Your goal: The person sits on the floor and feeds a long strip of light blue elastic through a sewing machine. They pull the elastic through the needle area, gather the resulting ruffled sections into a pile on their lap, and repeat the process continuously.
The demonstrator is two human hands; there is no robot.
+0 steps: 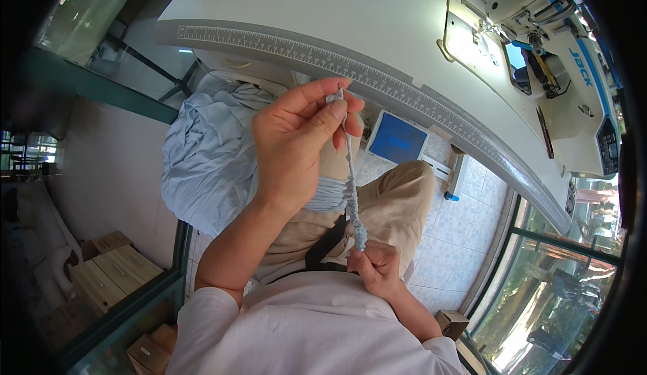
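Strip (352, 203) stretched between my hands, over my lap, bunched toward its lower end. My left hand (301, 128) pinches the top, thumb against fingers; my right hand (379, 268) closes round the bottom. Pale cloth (204, 152) at left, table (283, 1) ahead.

Cloth strip (355, 216) in the fingers (317, 93): matt, puckered and rough along the lower run, smoother up top. Pile (209, 146): soft matt cloth, creased. Counter (269, 1): smooth, pale, low sheen. Edge ruler (303, 51): smooth grey, looks like plastic. Machine plate (460, 28): bright shiny metal. Machine housing (585, 109): smooth, glossy paint. Floor tiles (465, 233): smooth, slightly glossy. Drawer unit (121, 274): wood look, satin. Shirt (303, 328) and trousers (404, 190): matt woven cloth.
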